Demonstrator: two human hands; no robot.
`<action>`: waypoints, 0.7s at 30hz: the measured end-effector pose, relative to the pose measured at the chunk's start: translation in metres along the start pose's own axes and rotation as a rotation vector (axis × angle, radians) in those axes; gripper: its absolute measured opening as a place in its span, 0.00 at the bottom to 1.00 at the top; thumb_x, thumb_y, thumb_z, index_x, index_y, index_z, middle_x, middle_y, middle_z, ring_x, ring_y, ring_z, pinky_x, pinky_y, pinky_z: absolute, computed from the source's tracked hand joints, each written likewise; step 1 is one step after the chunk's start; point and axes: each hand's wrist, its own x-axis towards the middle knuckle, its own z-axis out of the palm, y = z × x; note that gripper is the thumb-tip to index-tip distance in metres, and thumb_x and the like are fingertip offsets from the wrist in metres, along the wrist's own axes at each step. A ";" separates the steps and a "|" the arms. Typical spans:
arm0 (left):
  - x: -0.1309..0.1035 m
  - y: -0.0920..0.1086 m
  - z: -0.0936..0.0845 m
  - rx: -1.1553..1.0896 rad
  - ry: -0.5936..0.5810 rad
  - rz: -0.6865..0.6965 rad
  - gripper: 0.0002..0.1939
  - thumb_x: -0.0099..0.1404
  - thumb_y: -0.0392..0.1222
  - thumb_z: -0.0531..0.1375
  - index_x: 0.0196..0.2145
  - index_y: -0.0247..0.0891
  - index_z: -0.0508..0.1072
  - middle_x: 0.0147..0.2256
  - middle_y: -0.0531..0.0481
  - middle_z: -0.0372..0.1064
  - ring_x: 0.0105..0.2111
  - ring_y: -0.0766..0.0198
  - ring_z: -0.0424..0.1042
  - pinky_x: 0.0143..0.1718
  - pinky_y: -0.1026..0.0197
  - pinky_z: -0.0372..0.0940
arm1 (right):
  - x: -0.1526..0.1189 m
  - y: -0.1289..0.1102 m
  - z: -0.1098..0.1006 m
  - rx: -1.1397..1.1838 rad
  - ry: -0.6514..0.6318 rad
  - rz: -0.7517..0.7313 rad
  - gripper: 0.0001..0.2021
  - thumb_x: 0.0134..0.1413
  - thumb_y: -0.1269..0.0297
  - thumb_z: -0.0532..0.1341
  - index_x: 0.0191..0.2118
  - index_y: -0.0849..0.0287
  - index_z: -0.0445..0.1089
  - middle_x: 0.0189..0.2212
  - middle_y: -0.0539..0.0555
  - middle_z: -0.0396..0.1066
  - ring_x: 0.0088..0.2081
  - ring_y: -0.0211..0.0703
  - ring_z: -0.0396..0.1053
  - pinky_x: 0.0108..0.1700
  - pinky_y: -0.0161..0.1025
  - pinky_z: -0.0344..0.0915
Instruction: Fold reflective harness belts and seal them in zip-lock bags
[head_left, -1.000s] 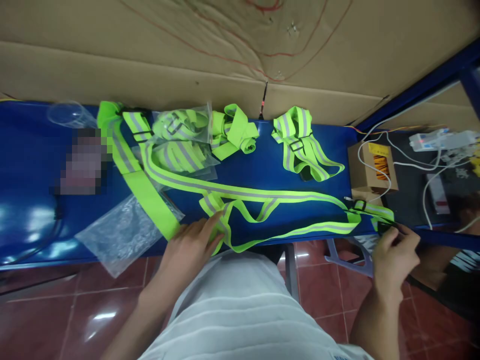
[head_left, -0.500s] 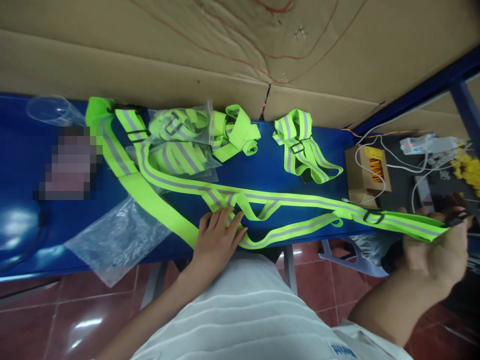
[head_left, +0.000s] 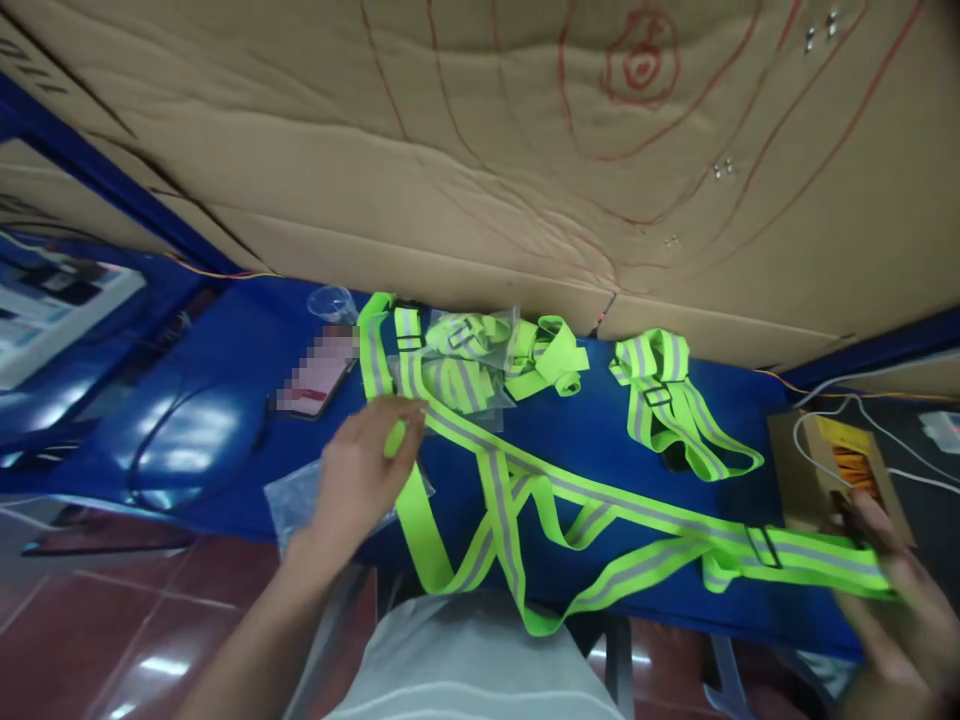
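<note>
A neon-green reflective strap harness (head_left: pixel 574 482) with grey stripes and black buckles stretches across the blue table (head_left: pixel 225 350), some loops hanging over its front edge. My left hand (head_left: pixel 364 465) is closed around the wide band at the harness's left side, and a bit of green shows between the fingers. At the far right, my right hand (head_left: pixel 896 590) grips the other end beside a black buckle; it is partly blurred. Behind the harness lie bagged folded straps (head_left: pixel 457 385), a loose bundled strap (head_left: pixel 551 360) and another folded harness (head_left: pixel 664 395).
A phone (head_left: pixel 319 375) and a clear plastic cup (head_left: pixel 332 303) are at the left, with a clear plastic bag (head_left: pixel 292 495) near the front edge. A cardboard box (head_left: pixel 806 470) with orange contents stands at the right among white cables. A cardboard wall (head_left: pixel 450 150) rises behind.
My left hand has left the middle straps, moved leftward and closed on the wide band. The right hand still holds its end. The camera view has shifted, showing more of the left side.
</note>
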 end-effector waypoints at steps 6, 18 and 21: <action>0.107 -0.058 0.004 0.418 -0.185 -0.184 0.20 0.76 0.42 0.50 0.58 0.35 0.72 0.52 0.40 0.72 0.48 0.49 0.74 0.47 0.51 0.68 | -0.003 -0.026 0.045 0.079 -0.092 0.190 0.38 0.34 0.52 0.79 0.57 0.40 0.75 0.51 0.67 0.77 0.53 0.68 0.76 0.48 0.61 0.73; 0.165 -0.092 0.034 0.573 -0.367 -0.099 0.18 0.73 0.32 0.52 0.56 0.34 0.74 0.57 0.42 0.67 0.58 0.51 0.60 0.60 0.42 0.49 | -0.009 -0.029 0.067 -0.027 -0.188 -0.264 0.30 0.50 0.52 0.73 0.56 0.48 0.65 0.51 0.59 0.72 0.52 0.58 0.74 0.54 0.56 0.72; 0.170 -0.091 0.030 0.595 -0.341 -0.078 0.19 0.75 0.35 0.48 0.54 0.32 0.75 0.52 0.42 0.71 0.54 0.54 0.62 0.58 0.45 0.50 | -0.008 -0.028 0.075 -0.175 -0.379 -0.405 0.18 0.60 0.53 0.68 0.53 0.51 0.69 0.50 0.57 0.72 0.51 0.52 0.74 0.52 0.49 0.72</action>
